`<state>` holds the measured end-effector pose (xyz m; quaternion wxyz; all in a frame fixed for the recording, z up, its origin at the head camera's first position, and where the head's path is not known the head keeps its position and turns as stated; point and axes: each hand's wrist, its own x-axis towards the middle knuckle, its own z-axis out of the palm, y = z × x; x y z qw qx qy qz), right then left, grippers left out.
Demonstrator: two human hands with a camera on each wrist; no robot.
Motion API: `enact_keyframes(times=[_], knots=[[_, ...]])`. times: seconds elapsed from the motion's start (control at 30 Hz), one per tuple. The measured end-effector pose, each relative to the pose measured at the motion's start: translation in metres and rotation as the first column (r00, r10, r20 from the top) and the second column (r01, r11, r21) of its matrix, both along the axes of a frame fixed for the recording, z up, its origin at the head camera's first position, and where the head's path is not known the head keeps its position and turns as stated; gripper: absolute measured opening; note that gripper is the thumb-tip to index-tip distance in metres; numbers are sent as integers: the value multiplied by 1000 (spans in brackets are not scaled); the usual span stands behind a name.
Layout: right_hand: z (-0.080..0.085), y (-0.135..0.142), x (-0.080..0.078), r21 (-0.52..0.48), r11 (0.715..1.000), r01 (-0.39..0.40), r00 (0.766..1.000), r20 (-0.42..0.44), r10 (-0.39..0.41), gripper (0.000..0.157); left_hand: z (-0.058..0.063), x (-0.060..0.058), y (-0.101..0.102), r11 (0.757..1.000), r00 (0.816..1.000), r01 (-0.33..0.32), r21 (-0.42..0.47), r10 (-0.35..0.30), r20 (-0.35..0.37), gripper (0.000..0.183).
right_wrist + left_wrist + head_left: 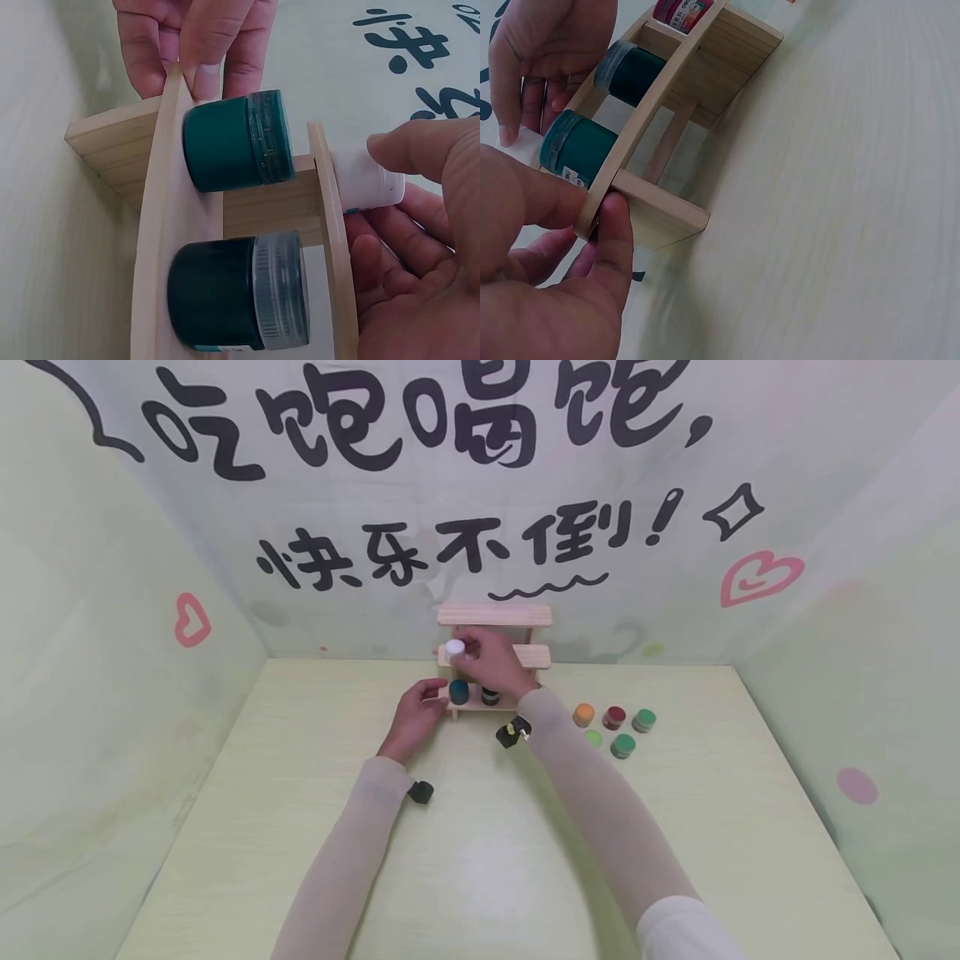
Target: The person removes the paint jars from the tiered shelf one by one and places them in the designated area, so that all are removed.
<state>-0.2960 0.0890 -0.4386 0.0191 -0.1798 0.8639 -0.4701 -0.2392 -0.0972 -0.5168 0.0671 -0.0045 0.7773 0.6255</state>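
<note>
A small three-tier wooden rack (495, 615) stands against the back wall. My left hand (414, 720) pinches the left end of its lowest shelf (641, 120) between thumb and fingers. With thumb and fingers my right hand (491, 662) grips a white jar (366, 178) at the left end of the middle shelf (335, 255); the jar's base is right at the board. On the lowest shelf sit a teal jar (229, 142), a dark blue-green jar (214, 292) and a red jar (681, 12). The right wrist hides the red one in the head view.
Right of the rack, several paint jars stand on the pale table (480, 860): orange (584, 715), dark red (614, 717), light green (592, 738) and green (622, 746). Behind the rack hangs a cloth backdrop (360, 627) with black writing; cloth walls flank both sides.
</note>
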Motion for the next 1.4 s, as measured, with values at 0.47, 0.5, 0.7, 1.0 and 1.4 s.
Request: enact_keyframes(times=[0.47, 0.5, 0.7, 1.0, 1.4], knots=[[1, 13, 12, -55, 998, -7, 999, -36, 5, 30, 2, 1, 1, 1000, 999, -20, -18, 21, 33, 38], [1, 14, 13, -60, 998, -9, 999, -38, 7, 30, 2, 1, 1, 1000, 999, -21, -19, 21, 33, 38], [2, 22, 20, -99, 995, -8, 999, -43, 4, 33, 1, 1, 2, 1000, 999, -19, -22, 20, 34, 39], [3, 31, 33, -104, 994, 35, 999, -31, -39, 39, 0, -1, 1, 999, 999, -20, -35, 22, 46, 40], [-1, 53, 46, -109, 993, 54, 997, -53, -60, 39, 3, -2, 4, 998, 997, -33, -47, 36, 64, 38]])
